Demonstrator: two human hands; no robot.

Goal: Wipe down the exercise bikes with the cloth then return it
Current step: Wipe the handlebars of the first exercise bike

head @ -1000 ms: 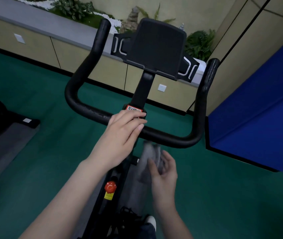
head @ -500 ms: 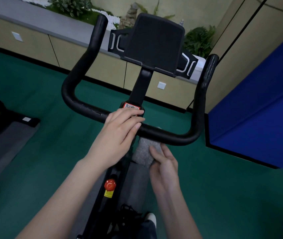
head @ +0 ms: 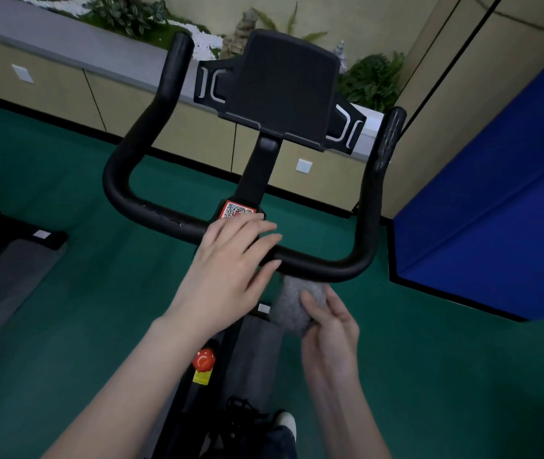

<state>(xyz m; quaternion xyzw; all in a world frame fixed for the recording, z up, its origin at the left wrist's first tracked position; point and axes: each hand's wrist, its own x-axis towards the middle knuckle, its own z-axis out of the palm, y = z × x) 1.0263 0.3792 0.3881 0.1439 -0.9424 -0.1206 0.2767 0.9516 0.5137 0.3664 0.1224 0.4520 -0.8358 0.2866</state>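
Bunched now into a tight grey wad rather than trailing long and blurred as it did a second ago, the cloth (head: 292, 303) sits just under the right half of the handlebar (head: 330, 268) crossbar, touching or nearly touching its underside.

Head view: the right hand (head: 330, 332) grips the cloth from below, thumb laid across its near face and fingers curled round the far side. The left hand (head: 227, 273) is spread flat with straight fingers lying over the middle of the crossbar, right at the stem, its fingertips just below the red QR sticker (head: 235, 209). It holds nothing. Both upright ends of the handlebar stand bare, with the black device holder (head: 283, 84) between them at the top of the stem. A red knob (head: 203, 359) shows on the frame beneath the left wrist.

Green floor (head: 429, 376) lies open to the right of the bike as far as the blue wall pad (head: 495, 210). On the left, more floor runs to a treadmill (head: 9, 266) at the picture's edge. A low beige wall (head: 65, 94) closes the space ahead.
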